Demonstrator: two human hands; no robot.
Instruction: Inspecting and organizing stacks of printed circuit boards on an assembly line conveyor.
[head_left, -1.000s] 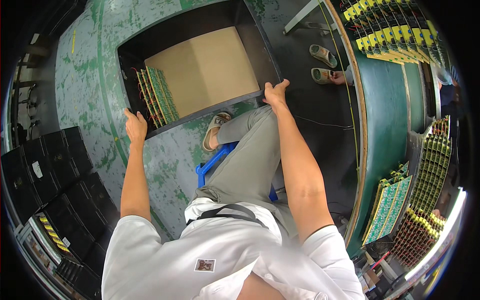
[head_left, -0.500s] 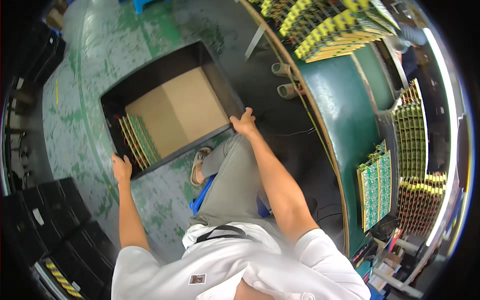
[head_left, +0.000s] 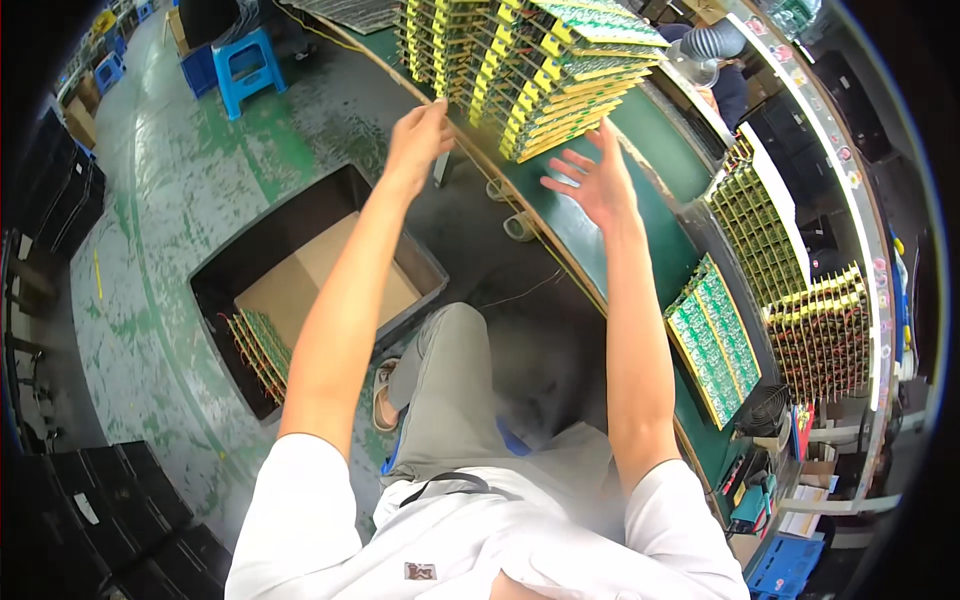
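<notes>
Both my hands are raised at the green workbench (head_left: 560, 200), on either side of the near end of a tall stack of green circuit boards (head_left: 600, 75) with yellow parts along the edges. My left hand (head_left: 415, 150) is over the bench's near edge, fingers loosely bent and apart, nothing in them. To the right, my right hand (head_left: 598, 190) is open with spread fingers, just below the stack's corner; contact is not visible. On the floor, partly behind my left forearm, lies a black bin (head_left: 225, 255) with a cardboard sheet (head_left: 300, 270) and several upright circuit boards (head_left: 262, 350) inside.
More green panels (head_left: 715, 340) lie on the bench to the right, beside a small black fan (head_left: 762, 410). Racked boards (head_left: 760, 220) stand behind. Black crates (head_left: 100, 500) are at lower left, a blue stool (head_left: 247, 72) at the far left. A person is partly visible across the bench.
Both hands have let go of the bin's rim and moved up and right to the board stack. My view has shifted toward the bench, and the bin stays on the floor.
</notes>
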